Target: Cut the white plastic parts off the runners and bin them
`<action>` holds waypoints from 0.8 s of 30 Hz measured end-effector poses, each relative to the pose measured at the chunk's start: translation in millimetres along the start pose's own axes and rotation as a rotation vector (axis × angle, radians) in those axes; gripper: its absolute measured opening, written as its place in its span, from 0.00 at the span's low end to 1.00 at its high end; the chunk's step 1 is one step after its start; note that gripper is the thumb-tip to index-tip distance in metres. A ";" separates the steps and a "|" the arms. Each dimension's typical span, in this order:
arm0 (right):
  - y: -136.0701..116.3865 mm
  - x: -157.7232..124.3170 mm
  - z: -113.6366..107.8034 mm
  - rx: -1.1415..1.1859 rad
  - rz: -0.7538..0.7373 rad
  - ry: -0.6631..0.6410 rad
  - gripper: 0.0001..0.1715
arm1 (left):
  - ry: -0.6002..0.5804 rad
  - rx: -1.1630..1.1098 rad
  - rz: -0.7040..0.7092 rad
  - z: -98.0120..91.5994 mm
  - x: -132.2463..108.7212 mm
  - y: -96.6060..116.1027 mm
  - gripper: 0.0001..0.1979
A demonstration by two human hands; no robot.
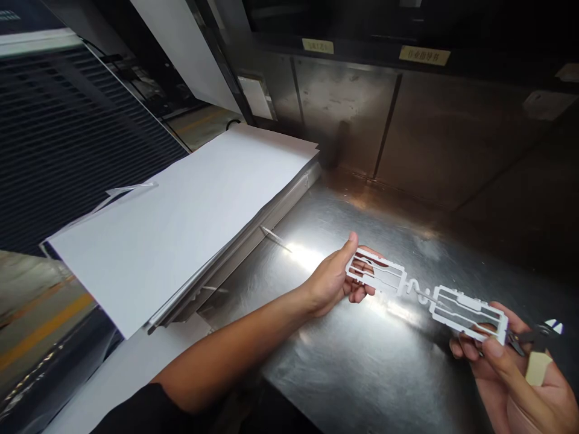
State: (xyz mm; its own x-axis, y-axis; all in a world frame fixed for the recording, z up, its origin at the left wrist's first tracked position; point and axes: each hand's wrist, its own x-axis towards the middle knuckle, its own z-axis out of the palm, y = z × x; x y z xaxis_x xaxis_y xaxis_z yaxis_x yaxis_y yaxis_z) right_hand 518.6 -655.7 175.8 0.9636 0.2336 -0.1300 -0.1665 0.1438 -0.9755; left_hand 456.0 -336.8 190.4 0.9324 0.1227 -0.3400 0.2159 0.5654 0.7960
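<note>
A black sleeve (140, 413), cut off by the bottom edge, leads into the left forearm (239, 346), which hides part of the shiny metal counter (335, 374) behind it. The counter's far side sinks into shadow. On the left lie large white sheets (181, 223); their lower layers are hard to tell apart. Beyond them stands a dark ribbed panel (76, 138), cut off by the frame — what it belongs to cannot be made out.

The right hand (520, 386), cropped at the wrist, pinches one end of a white plastic piece (420, 298) between thumb and fingers; the left hand (332, 277) pinches the other end, its fingers partly hidden behind. The piece hangs above the counter: two slotted frames joined by a wavy link. A pair of cutters (538, 337) also rests in the right hand — pale blade tips showing, handles mostly covered. Upside-down writing on two small yellowish labels (425, 55) is unreadable.
</note>
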 end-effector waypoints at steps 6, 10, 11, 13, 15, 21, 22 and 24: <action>6.9 -3.5 -9.0 -0.108 -0.087 0.118 0.48 | -0.012 0.006 -0.021 2.2 0.3 2.8 0.46; 5.8 -2.7 -8.7 -0.195 -0.152 0.171 0.51 | -0.045 0.009 -0.028 4.0 -0.7 6.4 0.44; 4.8 -2.8 -8.5 -0.208 -0.160 0.175 0.51 | -0.046 0.011 -0.029 4.1 -0.7 6.5 0.43; 2.3 -3.7 -8.8 -0.214 -0.139 0.162 0.48 | -0.036 0.006 -0.039 4.1 -0.7 6.2 0.42; 0.9 -4.8 -10.2 -0.189 -0.109 0.132 0.47 | -0.021 -0.020 -0.067 4.2 -1.0 6.5 0.40; 7.5 -4.5 -16.6 -0.117 -0.072 0.046 0.43 | -0.018 -0.137 -0.162 5.3 -3.4 12.3 0.36; 9.0 -4.0 -17.3 -0.112 -0.074 0.046 0.42 | -0.025 -0.143 -0.160 5.0 -3.4 12.9 0.37; 11.2 -3.0 -18.4 -0.102 -0.076 0.042 0.41 | -0.045 -0.159 -0.151 3.8 -2.9 12.9 0.38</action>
State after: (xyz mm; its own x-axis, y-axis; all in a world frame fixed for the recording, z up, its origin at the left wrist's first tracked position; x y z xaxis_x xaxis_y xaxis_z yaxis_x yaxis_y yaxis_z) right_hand 517.6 -672.5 162.0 0.9808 0.1853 -0.0605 -0.0729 0.0607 -0.9955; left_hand 457.2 -333.0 203.6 0.9058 -0.0075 -0.4237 0.3089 0.6963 0.6479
